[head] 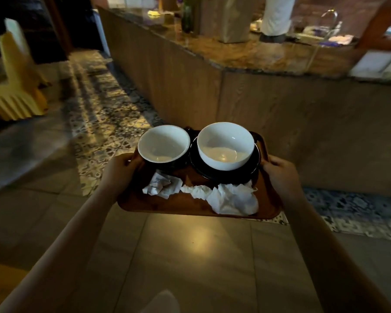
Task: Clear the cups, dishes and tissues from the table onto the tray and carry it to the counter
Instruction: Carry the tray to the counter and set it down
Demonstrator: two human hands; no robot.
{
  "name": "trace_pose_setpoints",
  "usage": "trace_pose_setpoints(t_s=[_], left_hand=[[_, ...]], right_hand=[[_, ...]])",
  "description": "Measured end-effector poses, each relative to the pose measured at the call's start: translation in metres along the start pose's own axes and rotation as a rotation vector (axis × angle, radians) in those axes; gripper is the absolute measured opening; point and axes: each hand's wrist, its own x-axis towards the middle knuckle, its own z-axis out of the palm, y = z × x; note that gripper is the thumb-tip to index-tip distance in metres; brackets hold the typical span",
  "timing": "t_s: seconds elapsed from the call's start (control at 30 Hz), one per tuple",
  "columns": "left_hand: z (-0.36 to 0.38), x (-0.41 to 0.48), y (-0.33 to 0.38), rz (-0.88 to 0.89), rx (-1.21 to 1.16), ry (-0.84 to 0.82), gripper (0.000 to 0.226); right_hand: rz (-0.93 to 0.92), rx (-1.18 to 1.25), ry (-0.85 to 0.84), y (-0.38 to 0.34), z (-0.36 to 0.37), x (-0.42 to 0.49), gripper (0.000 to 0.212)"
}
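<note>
Left hand (120, 170) and right hand (280, 175), each grip closed on a side rim of the stiff wooden tray (167, 205), carried level near the tabletop (246, 55): fragile cups (164, 143) may slide, featherlight tissues (230, 198) may blow off.

The desk (246, 55) items are blurred; the left cup (164, 143) hides its saucer; tissues (233, 199) cover the tray's (167, 205) near corner.
</note>
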Motion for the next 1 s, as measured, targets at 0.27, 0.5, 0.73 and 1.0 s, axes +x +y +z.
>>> trace_pose_setpoints(t_s=[0.27,0.5,0.73,1.0], left_hand=[[0.064,0.086,0.037,0.083,-0.015,-0.133,0.028],[0.120,0.193,0.076,0.151,-0.026,-0.237,0.018],[0.169,0.306,0.120,0.269,-0.042,-0.334,0.014],[0.224,0.407,0.171,0.277,-0.068,-0.366,0.030]], right_hand=[[0.070,0.081,0.099,0.017,-0.023,0.069,0.025],[0.107,0.021,0.252,0.015,-0.032,0.154,0.028],[0.104,0.042,0.376,0.017,-0.032,0.251,0.039],[0.113,0.042,0.444,0.005,-0.051,0.353,0.036]])
